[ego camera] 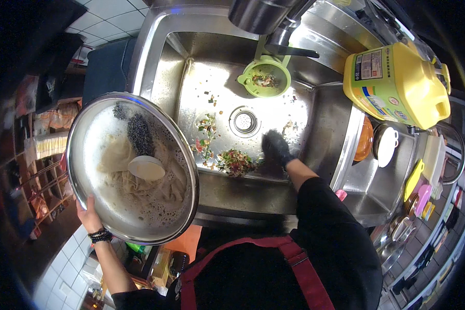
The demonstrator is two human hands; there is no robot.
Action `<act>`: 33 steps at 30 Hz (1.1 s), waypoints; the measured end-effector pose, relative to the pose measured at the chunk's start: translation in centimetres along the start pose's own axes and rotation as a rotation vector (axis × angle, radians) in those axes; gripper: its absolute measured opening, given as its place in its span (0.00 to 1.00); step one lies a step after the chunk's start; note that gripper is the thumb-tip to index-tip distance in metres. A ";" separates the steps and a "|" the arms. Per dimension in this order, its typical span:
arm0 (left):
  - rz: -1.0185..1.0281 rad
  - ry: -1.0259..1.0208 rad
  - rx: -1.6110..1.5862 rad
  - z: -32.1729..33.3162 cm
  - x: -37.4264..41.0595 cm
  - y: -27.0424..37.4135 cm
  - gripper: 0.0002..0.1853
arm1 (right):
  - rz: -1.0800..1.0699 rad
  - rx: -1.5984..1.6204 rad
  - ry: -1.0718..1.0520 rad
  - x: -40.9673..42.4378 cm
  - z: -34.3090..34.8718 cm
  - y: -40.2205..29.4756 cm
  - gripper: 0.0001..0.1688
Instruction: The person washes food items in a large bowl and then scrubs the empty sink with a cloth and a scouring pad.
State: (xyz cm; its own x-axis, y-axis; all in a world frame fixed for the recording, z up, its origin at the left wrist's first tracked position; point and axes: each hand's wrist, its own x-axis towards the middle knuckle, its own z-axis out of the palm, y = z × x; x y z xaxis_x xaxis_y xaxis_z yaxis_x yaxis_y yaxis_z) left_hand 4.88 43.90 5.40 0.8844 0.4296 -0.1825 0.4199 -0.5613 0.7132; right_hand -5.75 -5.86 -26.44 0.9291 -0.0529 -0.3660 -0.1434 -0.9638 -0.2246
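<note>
My left hand point(89, 217), bare with a beaded bracelet at the wrist, grips the rim of a large round metal basin point(100, 209). Soapy water, a soaked cloth point(118, 155), a dark scouring pad point(140, 135) and a small white dish point(146, 167) are in the basin, which is over the sink's left side. My right hand point(277, 147), in a dark glove, is down at the floor of the steel sink point(217, 197), right of the drain point(243, 122). Its fingers are blurred. A heap of chopped food scraps point(235, 162) lies to its left, with more scraps scattered around.
A green strainer point(269, 77) with scraps inside sits below the dark faucet point(290, 50). At the right stands a large yellow detergent jug point(395, 85). Beside it, a smaller sink basin holds an orange bowl point(364, 139) and a white dish point(388, 147).
</note>
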 end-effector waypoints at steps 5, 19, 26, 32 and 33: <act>0.009 0.014 0.064 -0.7 0.1 -1.2 0.17 | -0.041 0.138 0.546 2.3 -5.8 3.9 0.05; 0.084 0.030 -0.013 -0.5 0.4 -1.7 0.18 | -0.087 0.387 0.074 8.1 -4.9 10.2 0.09; 0.032 0.007 -0.024 -0.3 0.4 -1.2 0.17 | 0.149 1.252 -0.239 11.7 -2.6 12.4 0.11; 0.026 -0.014 0.058 0.2 0.0 0.2 0.17 | -0.228 1.344 -0.718 3.1 -1.1 7.6 0.11; 0.016 -0.007 0.045 0.0 -0.1 0.2 0.17 | 0.039 1.703 -0.531 4.8 -3.4 7.2 0.13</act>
State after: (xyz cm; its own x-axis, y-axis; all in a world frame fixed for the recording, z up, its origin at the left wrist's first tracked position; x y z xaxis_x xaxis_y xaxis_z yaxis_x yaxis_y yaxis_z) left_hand 4.84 43.80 5.56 0.8925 0.4152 -0.1761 0.4140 -0.5994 0.6851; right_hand -1.18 -13.94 -26.69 0.7675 0.3463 -0.5394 -0.6398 0.3615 -0.6783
